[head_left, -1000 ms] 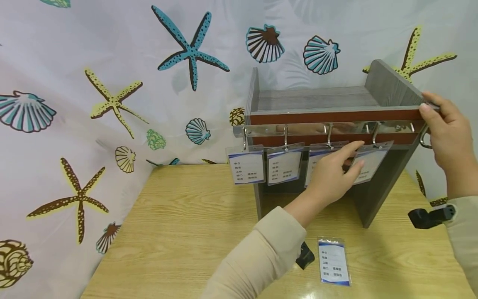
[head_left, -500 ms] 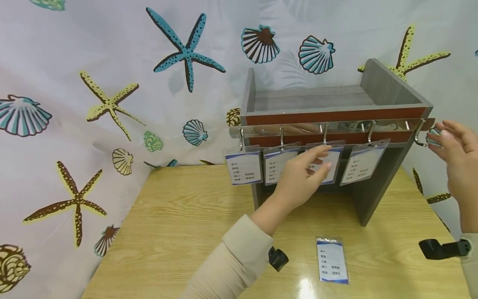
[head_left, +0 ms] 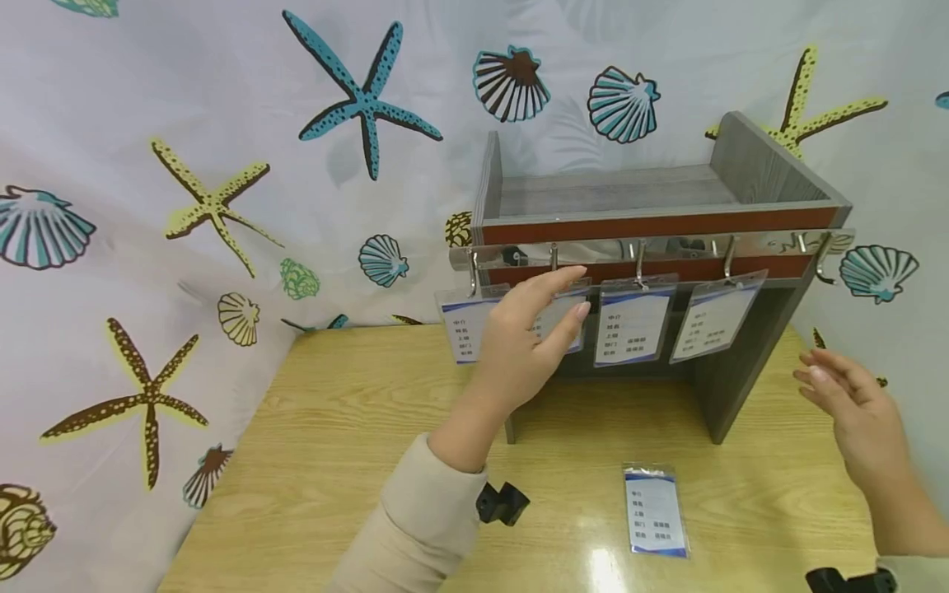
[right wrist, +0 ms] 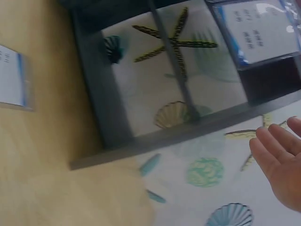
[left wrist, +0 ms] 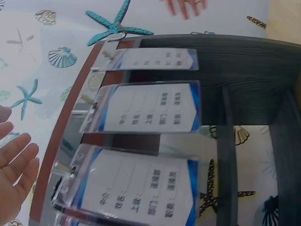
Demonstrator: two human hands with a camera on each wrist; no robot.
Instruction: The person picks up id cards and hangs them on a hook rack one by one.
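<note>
Clear-sleeved name badges hang in a row from a metal hook rail. My left hand, fingers loosely bent and holding nothing, overlaps the two left badges in the head view. To its right are a third badge and a slightly tilted rightmost badge. In the left wrist view, my left hand stands beside the rail, near a hanging badge. My right hand is relaxed in the air, right of the rack and below the end hook. Another badge lies face up on the table.
The grey wooden rack with a red-brown front strip stands on the wood-grain table, its upper shelf tray facing up. Behind hangs a white cloth printed with starfish and shells.
My left hand has moved left along the badges, away from the rightmost one. My right hand has let go of the rack's right corner and dropped lower.
</note>
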